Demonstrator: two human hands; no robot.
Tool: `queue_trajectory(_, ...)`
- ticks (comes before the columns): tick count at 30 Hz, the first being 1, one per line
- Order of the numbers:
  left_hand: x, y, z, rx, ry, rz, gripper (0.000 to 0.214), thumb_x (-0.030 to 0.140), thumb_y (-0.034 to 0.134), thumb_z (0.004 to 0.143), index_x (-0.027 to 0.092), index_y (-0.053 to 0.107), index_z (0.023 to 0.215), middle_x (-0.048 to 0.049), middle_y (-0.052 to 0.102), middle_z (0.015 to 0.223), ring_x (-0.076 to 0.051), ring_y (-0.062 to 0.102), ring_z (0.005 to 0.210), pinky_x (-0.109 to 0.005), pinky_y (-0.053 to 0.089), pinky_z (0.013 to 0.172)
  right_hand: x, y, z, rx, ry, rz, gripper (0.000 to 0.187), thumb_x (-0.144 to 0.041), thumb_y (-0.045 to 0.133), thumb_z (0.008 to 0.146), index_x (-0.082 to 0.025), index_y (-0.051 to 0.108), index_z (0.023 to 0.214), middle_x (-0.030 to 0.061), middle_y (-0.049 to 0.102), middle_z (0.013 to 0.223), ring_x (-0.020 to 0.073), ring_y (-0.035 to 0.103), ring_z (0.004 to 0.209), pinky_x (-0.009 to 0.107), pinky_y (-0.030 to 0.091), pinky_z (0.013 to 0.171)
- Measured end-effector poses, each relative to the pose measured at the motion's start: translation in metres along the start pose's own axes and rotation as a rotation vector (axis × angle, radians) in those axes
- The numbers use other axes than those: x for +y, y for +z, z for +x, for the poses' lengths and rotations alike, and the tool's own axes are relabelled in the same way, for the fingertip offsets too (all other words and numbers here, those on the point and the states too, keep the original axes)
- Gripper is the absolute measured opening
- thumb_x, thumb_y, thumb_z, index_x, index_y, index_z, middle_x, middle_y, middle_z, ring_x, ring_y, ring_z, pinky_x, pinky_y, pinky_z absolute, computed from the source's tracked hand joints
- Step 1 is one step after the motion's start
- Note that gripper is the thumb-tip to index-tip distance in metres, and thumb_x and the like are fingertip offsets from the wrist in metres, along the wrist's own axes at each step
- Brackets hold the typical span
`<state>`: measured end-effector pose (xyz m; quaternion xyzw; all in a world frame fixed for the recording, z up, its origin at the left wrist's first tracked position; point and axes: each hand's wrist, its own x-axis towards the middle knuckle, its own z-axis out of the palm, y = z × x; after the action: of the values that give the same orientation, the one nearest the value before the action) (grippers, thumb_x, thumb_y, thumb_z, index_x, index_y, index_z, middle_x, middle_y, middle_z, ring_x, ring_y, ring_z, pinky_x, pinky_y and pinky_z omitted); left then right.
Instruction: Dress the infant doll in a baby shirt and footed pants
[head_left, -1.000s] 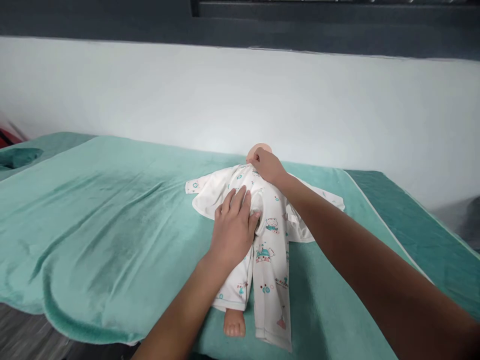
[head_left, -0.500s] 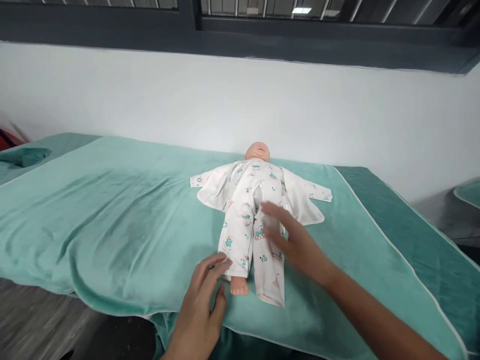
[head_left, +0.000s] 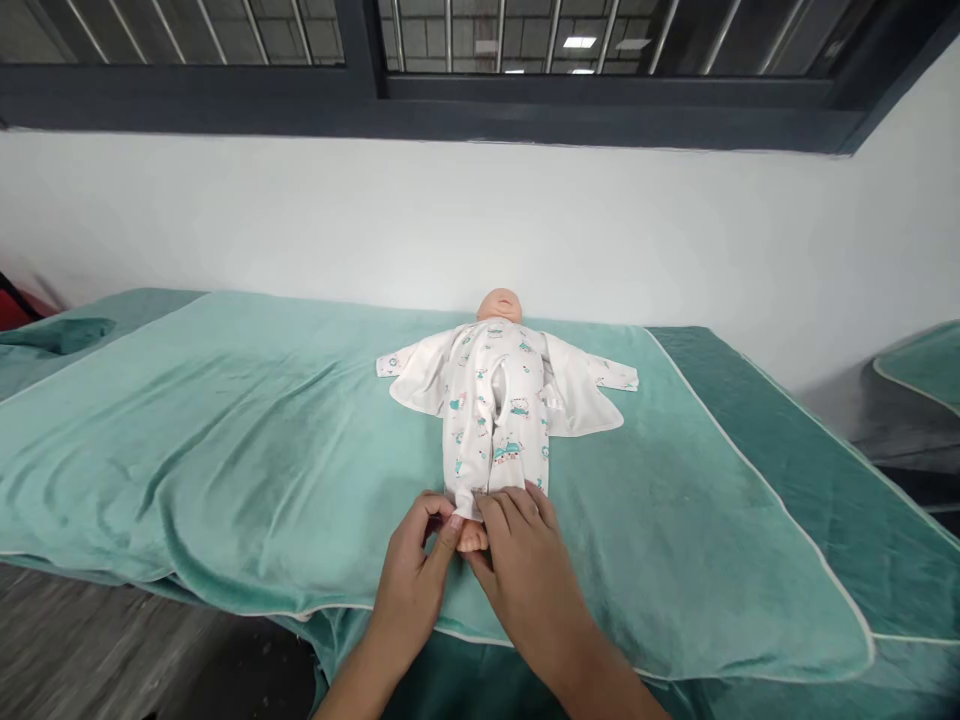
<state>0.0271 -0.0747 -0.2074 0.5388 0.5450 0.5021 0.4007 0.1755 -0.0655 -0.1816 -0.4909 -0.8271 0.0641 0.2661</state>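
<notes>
A baby doll [head_left: 500, 304] lies on its back with its head toward the wall. White printed baby pants [head_left: 480, 420] cover its legs and belly, and a white baby jacket [head_left: 581, 395] is spread out to both sides under it. My left hand [head_left: 416, 565] pinches the pant cuff at the left leg between thumb and fingers. On the other side of that cuff, my right hand [head_left: 521, 555] has its fingers closed over the fabric. One bare doll foot [head_left: 472, 537] shows between my hands; the other leg's end is hidden behind my right hand.
A light green blanket [head_left: 262, 450] with a pale edge covers the bed under the doll. Darker green bedding [head_left: 757, 420] shows at the right. Behind stands a white wall [head_left: 420, 220] below a dark window frame [head_left: 450, 110]. Grey floor [head_left: 112, 640] lies at lower left.
My right hand has come down from above the pants to the cuff beside the foot. My left hand has closed on the cuff. The view has tilted up slightly.
</notes>
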Motion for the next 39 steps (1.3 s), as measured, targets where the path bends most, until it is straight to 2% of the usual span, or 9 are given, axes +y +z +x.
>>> queue_trajectory(8, -0.005, -0.007, -0.005, 0.065, -0.044, -0.166, 0.024, 0.043, 0.059, 0.092, 0.019, 0.059, 0.092, -0.0023, 0.061, 0.089, -0.016, 0.057, 0.082, -0.027, 0.048, 0.076, 0.009, -0.007, 0.000, -0.018, 0.004, 0.174, 0.014, -0.012, 0.057, 0.089, -0.024, 0.052, 0.086, -0.0009, 0.064, 0.085, 0.0202, 0.060, 0.087, 0.049, 0.040, 0.104)
queue_trajectory(14, -0.016, -0.011, -0.016, 0.095, -0.032, -0.139, 0.019, 0.040, 0.057, 0.093, 0.021, 0.058, 0.093, -0.0026, 0.060, 0.093, -0.017, 0.057, 0.088, -0.028, 0.047, 0.079, 0.010, -0.014, 0.001, -0.025, -0.027, 0.209, 0.017, -0.007, 0.050, 0.088, -0.024, 0.051, 0.084, 0.0001, 0.061, 0.088, 0.0188, 0.058, 0.088, 0.045, 0.039, 0.105)
queue_trajectory(18, -0.017, -0.015, -0.025, -0.023, 0.054, -0.008, 0.015, 0.035, 0.053, 0.096, 0.022, 0.060, 0.093, -0.0036, 0.058, 0.098, -0.018, 0.057, 0.096, -0.029, 0.044, 0.088, 0.010, -0.007, -0.005, -0.032, -0.008, 0.191, 0.026, -0.007, 0.054, 0.085, -0.024, 0.055, 0.105, 0.0033, 0.063, 0.107, 0.0216, 0.057, 0.106, 0.047, 0.033, 0.112)
queue_trajectory(22, -0.015, -0.021, -0.017, -0.125, 0.091, 0.060, 0.025, 0.035, 0.045, 0.100, 0.021, 0.060, 0.086, -0.0037, 0.058, 0.090, -0.018, 0.057, 0.088, -0.029, 0.044, 0.082, 0.009, -0.008, -0.009, -0.090, -0.033, 0.181, 0.016, -0.012, 0.057, 0.088, -0.024, 0.057, 0.099, 0.0025, 0.065, 0.102, 0.0221, 0.059, 0.102, 0.050, 0.031, 0.113)
queue_trajectory(27, -0.025, -0.028, 0.029, 0.002, 0.161, 0.314, 0.021, 0.033, 0.046, 0.098, 0.021, 0.063, 0.102, -0.0053, 0.064, 0.100, -0.021, 0.058, 0.096, -0.035, 0.046, 0.087, 0.032, -0.024, 0.001, -0.018, -0.073, 0.375, 0.007, -0.017, 0.057, 0.092, -0.024, 0.055, 0.092, 0.0005, 0.065, 0.091, 0.0187, 0.060, 0.092, 0.042, 0.043, 0.102)
queue_trajectory(30, -0.033, -0.028, 0.070, 0.017, 0.354, 0.577, 0.025, 0.022, 0.046, 0.095, 0.020, 0.064, 0.113, -0.0085, 0.065, 0.114, -0.026, 0.053, 0.111, -0.042, 0.043, 0.100, 0.076, -0.026, 0.018, 0.148, 0.028, 0.331, 0.015, -0.013, 0.045, 0.096, -0.023, 0.057, 0.101, 0.0060, 0.064, 0.103, 0.0206, 0.059, 0.098, 0.038, 0.049, 0.089)
queue_trajectory(32, -0.037, -0.025, 0.096, -0.032, 0.442, 0.695, 0.029, 0.017, 0.048, 0.093, 0.020, 0.065, 0.116, -0.0092, 0.064, 0.121, -0.028, 0.050, 0.117, -0.045, 0.042, 0.103, 0.109, -0.020, 0.030, 0.200, 0.070, 0.170, 0.027, -0.006, 0.041, 0.092, -0.020, 0.059, 0.107, 0.0108, 0.063, 0.112, 0.0254, 0.055, 0.107, 0.044, 0.047, 0.095)
queue_trajectory(35, -0.038, -0.017, 0.130, -0.069, 0.512, 0.794, 0.031, 0.017, 0.051, 0.091, 0.021, 0.066, 0.119, -0.0094, 0.063, 0.127, -0.031, 0.046, 0.126, -0.048, 0.040, 0.105, 0.141, -0.007, 0.043, 0.132, 0.026, 0.067, 0.032, -0.005, 0.042, 0.090, -0.018, 0.061, 0.113, 0.0126, 0.063, 0.115, 0.0277, 0.052, 0.111, 0.047, 0.047, 0.098)
queue_trajectory(39, -0.036, -0.005, 0.162, -0.102, 0.570, 0.783, 0.028, 0.022, 0.052, 0.092, 0.018, 0.067, 0.115, -0.0125, 0.065, 0.119, -0.031, 0.051, 0.121, -0.048, 0.044, 0.101, 0.148, 0.002, 0.054, 0.012, -0.057, 0.004, 0.028, -0.007, 0.048, 0.090, -0.019, 0.065, 0.108, 0.0102, 0.064, 0.113, 0.0258, 0.053, 0.109, 0.042, 0.046, 0.098)
